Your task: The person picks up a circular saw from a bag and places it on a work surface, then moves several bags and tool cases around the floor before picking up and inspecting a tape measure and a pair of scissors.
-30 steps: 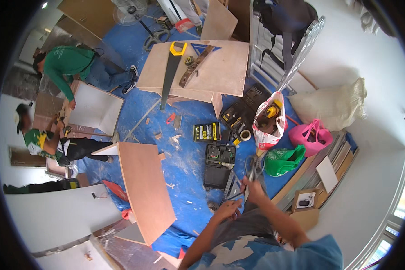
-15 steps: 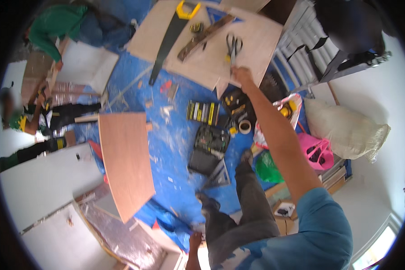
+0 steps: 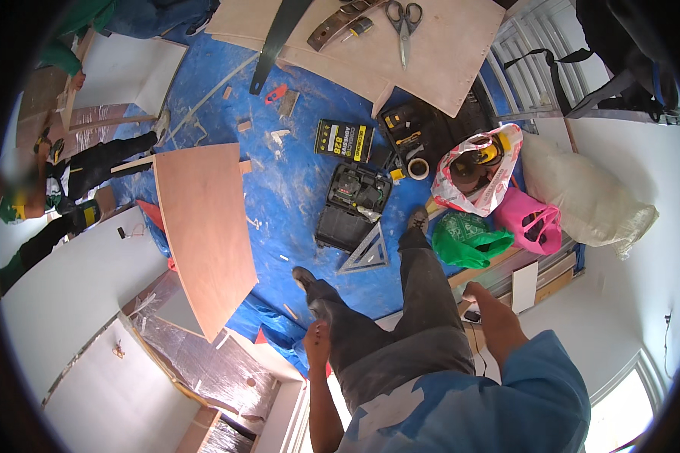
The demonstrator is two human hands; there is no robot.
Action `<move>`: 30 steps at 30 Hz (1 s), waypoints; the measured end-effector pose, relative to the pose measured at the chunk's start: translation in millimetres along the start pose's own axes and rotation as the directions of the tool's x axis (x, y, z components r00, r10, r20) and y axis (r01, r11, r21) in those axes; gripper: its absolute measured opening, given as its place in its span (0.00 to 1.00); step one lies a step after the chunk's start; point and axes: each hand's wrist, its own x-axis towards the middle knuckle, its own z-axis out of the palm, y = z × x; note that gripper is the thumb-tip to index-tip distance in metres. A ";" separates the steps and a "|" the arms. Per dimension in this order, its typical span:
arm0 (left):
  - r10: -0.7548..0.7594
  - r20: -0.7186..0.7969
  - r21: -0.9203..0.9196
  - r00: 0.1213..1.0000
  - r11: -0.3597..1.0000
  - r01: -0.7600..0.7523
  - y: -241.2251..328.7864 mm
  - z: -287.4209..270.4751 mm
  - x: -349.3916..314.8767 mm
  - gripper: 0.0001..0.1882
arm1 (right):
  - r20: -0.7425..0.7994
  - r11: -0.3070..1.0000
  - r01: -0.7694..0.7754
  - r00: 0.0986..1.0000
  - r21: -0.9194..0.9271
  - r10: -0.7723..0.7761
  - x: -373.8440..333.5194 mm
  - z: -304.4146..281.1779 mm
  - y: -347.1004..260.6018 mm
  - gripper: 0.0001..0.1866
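My left hand point(image 3: 317, 344) hangs beside my left thigh with its fingers curled in, and nothing shows in it. My right hand point(image 3: 482, 300) is by my right hip, its fingers loosely bent and partly apart, holding nothing visible. Far ahead of both hands, black-handled scissors point(image 3: 404, 34) lie on a plywood sheet point(image 3: 449, 57). A handsaw point(image 3: 276, 45), a dark-bladed one, lies across the sheet's left edge. Beside the scissors are a worn brown wooden piece point(image 3: 332, 30) and a yellow-and-black tool point(image 3: 360, 28).
On the blue floor sheet point(image 3: 279, 219) lie an open tool case point(image 3: 344, 219), a set square point(image 3: 366, 251), a black-and-yellow tin point(image 3: 343, 141) and tape point(image 3: 418, 168). Bags, one green point(image 3: 465, 241), one pink point(image 3: 525, 219), stand right. A wood panel point(image 3: 204, 234) and co-workers point(image 3: 91, 177) are left.
My right hand has let go of the scissors and drawn back from the plywood to my hip. The scissors stay on the sheet. The view has tilted toward my body.
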 end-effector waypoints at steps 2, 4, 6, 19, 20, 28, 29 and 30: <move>0.110 -0.047 0.046 0.993 0.993 -0.108 2.6 -22.4 26.6 0.13 | 0.032 0.777 0.018 0.998 0.629 -0.049 40.1 -0.2 17.7 0.18; 0.162 -0.115 0.114 0.980 0.982 -0.150 -5.6 -46.7 54.8 0.13 | -0.230 0.630 0.236 0.969 0.740 -0.093 47.1 -10.5 -10.3 0.17; 0.205 -0.094 0.087 0.974 0.977 -0.197 3.0 -71.3 91.0 0.15 | -0.431 0.193 0.550 0.789 0.812 -0.438 55.1 -49.9 -31.6 0.17; 0.521 0.447 -0.093 0.727 0.835 -0.542 46.3 181.8 571.0 0.37 | -0.853 0.794 0.459 0.131 -0.399 -0.505 245.2 -245.5 -383.6 0.10; 0.536 0.367 -0.090 0.761 0.834 -0.544 52.4 212.8 604.5 0.39 | -0.905 0.869 0.376 0.149 -0.321 -0.398 276.6 -271.8 -400.9 0.10; 0.203 0.464 -0.402 0.863 0.916 0.001 36.1 283.6 710.1 0.47 | -0.806 0.555 0.606 0.544 0.570 0.234 314.7 -297.4 -489.9 0.09; 0.154 0.556 -0.452 0.817 0.880 0.142 49.2 278.5 709.3 0.48 | -0.892 0.630 0.638 0.390 0.442 0.231 306.9 -293.7 -493.0 0.09; 0.145 0.553 -0.419 0.820 0.900 0.123 51.4 263.9 719.9 0.47 | -0.954 0.698 0.650 0.226 0.300 0.200 294.0 -291.4 -512.0 0.10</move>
